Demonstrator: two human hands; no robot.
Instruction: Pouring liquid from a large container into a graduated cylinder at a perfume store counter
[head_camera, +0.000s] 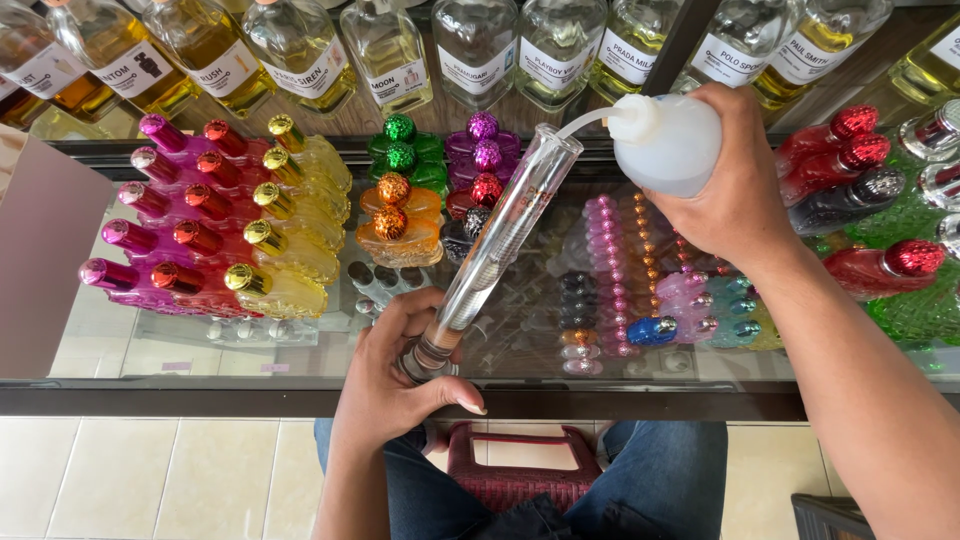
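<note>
A clear glass measuring cylinder (497, 240) stands on the glass counter (250, 360), leaning away from me. My left hand (395, 375) grips its base. My right hand (735, 185) squeezes a white plastic wash bottle (668, 140) held above the counter. The bottle's thin bent spout (585, 122) reaches to the open mouth of the cylinder. No liquid level is visible inside the cylinder.
Under the glass lie rows of small coloured perfume bottles: pink, red and yellow (215, 220) at left, green, orange and purple (430, 185) in the middle, red and green (870, 200) at right. Large labelled bottles of yellowish liquid (300, 50) line the back. A woven stool (515, 470) is between my knees.
</note>
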